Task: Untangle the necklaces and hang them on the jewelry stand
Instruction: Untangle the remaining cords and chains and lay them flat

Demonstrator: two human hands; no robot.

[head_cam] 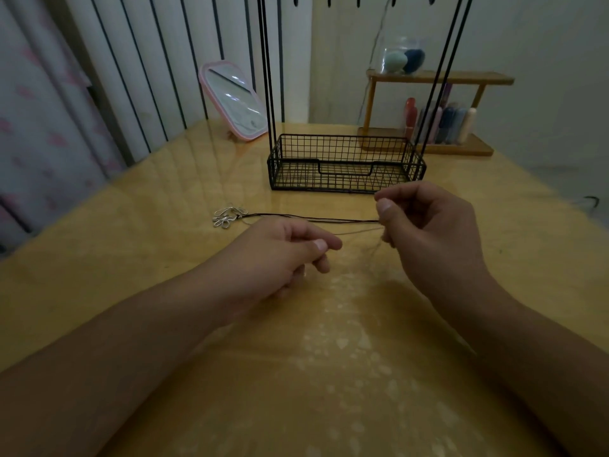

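A dark cord necklace (313,219) lies stretched across the wooden table, ending at a silver flower pendant (228,216) on the left. My right hand (425,232) pinches the cord's right end together with a thin pale chain (359,231). My left hand (290,249) pinches that thin chain between thumb and forefinger, just below the cord. Loose strands hang under my right hand. The black jewelry stand (346,166), a wire basket with tall thin posts, stands right behind my hands; its hooks show at the top edge.
A pink-framed mirror (235,100) leans behind the stand at the left. A wooden shelf (428,127) with bottles and a jar stands at the back right. The glossy table (329,357) stretches towards me. A curtain hangs at the left.
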